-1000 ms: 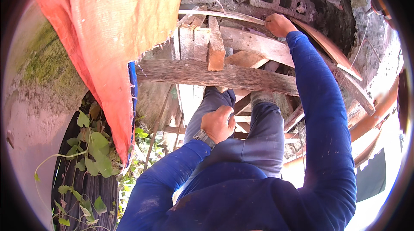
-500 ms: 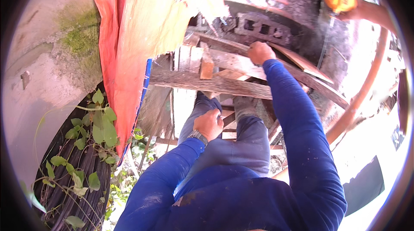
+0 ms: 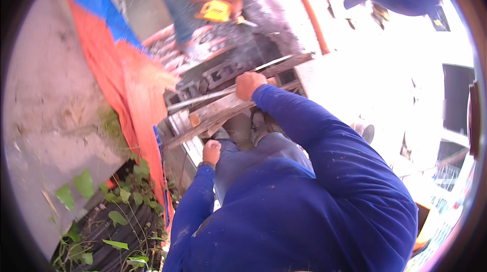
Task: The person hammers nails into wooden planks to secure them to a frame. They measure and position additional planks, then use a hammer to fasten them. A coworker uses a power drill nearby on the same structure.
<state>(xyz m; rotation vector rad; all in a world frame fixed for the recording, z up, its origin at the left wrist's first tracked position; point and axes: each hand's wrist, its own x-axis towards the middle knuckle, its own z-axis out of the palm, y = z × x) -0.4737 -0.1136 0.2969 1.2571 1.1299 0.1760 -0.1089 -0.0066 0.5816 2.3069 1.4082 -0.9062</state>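
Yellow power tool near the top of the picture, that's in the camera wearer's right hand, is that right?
No, the holder is wrong. The head view shows the yellow power tool near the top of the picture, but in a co-worker's hands; the wearer's right hand is at the wooden boards.

I read free room above the trousers [image 3: 258, 158]. The wooden beam [image 3: 213, 121] obstructs direct passage between left hand [image 3: 212, 151] and right hand [image 3: 249, 86]; an orange tarp [image 3: 136, 94] bars the left side.
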